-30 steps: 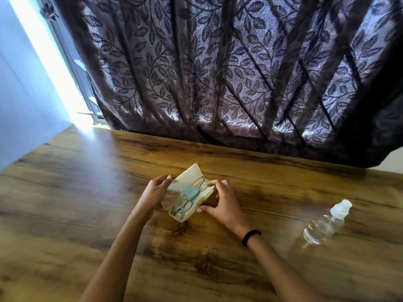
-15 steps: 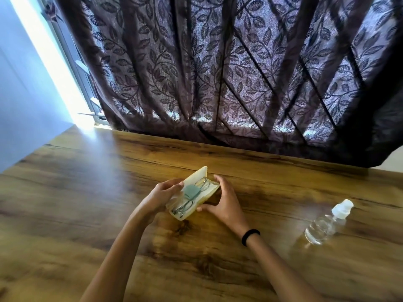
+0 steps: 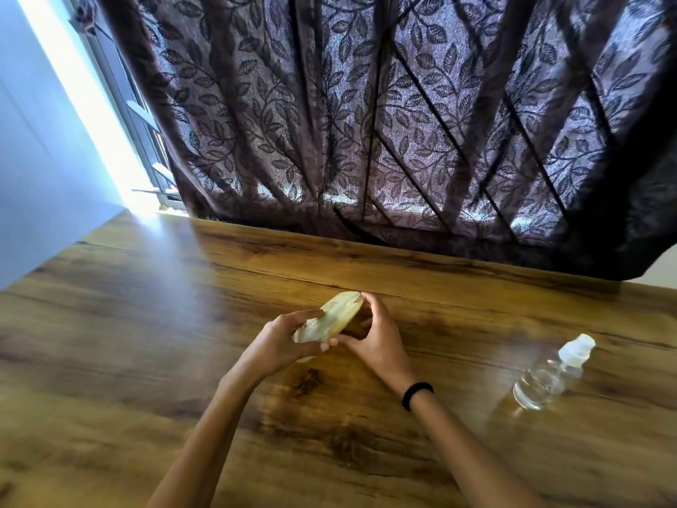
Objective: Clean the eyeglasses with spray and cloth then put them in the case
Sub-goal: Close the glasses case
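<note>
Tabletop [image 3: 146,361]: case [image 3: 337,313] gripped between left hand [image 3: 282,342] and right hand [image 3: 377,342].

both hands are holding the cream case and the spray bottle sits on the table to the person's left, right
No. In the head view the spray bottle sits on the table to the person's right, past the right hand. The rest holds: the left hand and the right hand both hold the cream case.

Case [image 3: 331,319] pale cream; bench [image 3: 146,324] brown woodgrain; curtain [image 3: 366,122] at 12 o'clock dark purple, leaf pattern; bottle [image 3: 546,379] clear, white cap.
</note>
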A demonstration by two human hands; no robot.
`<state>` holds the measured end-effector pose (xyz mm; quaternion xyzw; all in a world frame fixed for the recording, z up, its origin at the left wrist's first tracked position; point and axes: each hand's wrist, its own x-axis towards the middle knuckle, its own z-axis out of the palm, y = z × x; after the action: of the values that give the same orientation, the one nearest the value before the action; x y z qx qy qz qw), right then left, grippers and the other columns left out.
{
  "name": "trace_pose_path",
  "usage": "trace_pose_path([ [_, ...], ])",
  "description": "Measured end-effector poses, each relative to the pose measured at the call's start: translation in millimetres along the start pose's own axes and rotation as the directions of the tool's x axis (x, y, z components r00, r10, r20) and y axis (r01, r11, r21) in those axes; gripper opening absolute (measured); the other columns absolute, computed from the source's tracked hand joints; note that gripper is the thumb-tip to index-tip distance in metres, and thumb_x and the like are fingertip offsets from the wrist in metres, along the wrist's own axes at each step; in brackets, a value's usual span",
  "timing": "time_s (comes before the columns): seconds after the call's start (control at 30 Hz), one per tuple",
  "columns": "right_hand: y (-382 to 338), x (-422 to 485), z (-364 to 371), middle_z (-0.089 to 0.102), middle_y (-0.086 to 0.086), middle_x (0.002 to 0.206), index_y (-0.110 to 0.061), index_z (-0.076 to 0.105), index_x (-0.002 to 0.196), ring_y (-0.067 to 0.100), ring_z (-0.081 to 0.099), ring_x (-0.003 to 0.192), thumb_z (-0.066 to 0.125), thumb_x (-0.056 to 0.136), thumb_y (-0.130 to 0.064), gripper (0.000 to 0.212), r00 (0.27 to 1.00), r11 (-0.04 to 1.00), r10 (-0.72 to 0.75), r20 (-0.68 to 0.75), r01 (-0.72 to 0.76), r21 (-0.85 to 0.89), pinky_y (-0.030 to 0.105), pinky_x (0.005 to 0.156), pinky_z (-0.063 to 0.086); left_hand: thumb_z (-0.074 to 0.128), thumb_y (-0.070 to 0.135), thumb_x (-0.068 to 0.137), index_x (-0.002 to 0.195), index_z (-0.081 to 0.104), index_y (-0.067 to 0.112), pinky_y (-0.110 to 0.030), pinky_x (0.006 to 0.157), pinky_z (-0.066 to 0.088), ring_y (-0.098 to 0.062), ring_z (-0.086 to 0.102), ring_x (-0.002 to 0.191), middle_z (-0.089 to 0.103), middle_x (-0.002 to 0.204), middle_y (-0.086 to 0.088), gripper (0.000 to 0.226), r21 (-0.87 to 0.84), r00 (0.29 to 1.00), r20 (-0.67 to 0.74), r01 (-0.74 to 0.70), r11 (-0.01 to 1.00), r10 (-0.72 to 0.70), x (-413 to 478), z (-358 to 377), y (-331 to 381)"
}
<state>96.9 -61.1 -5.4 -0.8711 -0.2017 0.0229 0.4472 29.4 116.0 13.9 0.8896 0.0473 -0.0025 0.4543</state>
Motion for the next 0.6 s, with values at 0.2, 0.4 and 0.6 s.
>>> trace_pose_path([
  [0.2, 0, 0, -1, 0.041, 0.002, 0.139, -0.017, 0.032, 0.139, 0.018, 0.047, 0.119, 0.081, 0.060, -0.046, 0.097, 1.000, 1.000, -0.005, -0.002, 0.005, -0.004, 0.041, 0.097, 0.045, 0.071, 0.031, 0.079, 0.140, 0.038, 0.025, -0.032, 0.097, 0.046, -0.013, 0.048, 0.119, 0.050, 0.135, -0.001, 0.069, 0.069, 0.984, 0.165, -0.077, 0.995, 0.064, 0, -14, 0],
  [0.4, 0, 2, -3, 0.042, 0.003, 0.140, -0.015, 0.033, 0.140, 0.017, 0.043, 0.124, 0.079, 0.061, -0.047, 0.097, 1.000, 1.000, -0.023, 0.016, 0.024, -0.013, 0.040, 0.099, 0.044, 0.067, 0.042, 0.078, 0.144, 0.025, 0.031, -0.020, 0.089, 0.048, -0.010, 0.047, 0.119, 0.037, 0.143, 0.006, 0.079, 0.067, 0.948, 0.310, -0.097, 0.993, 0.072, 0, -22, -1],
  [0.6, 0, 3, -3, 0.042, 0.002, 0.139, -0.017, 0.034, 0.139, 0.018, 0.046, 0.120, 0.080, 0.060, -0.049, 0.097, 1.000, 1.000, -0.015, 0.008, 0.015, -0.027, 0.040, 0.097, 0.045, 0.066, 0.038, 0.082, 0.144, 0.000, 0.033, -0.018, 0.100, 0.038, -0.018, 0.031, 0.135, 0.021, 0.151, 0.002, 0.090, 0.167, 0.938, 0.334, -0.153, 0.974, 0.090, -5, -14, -5],
])
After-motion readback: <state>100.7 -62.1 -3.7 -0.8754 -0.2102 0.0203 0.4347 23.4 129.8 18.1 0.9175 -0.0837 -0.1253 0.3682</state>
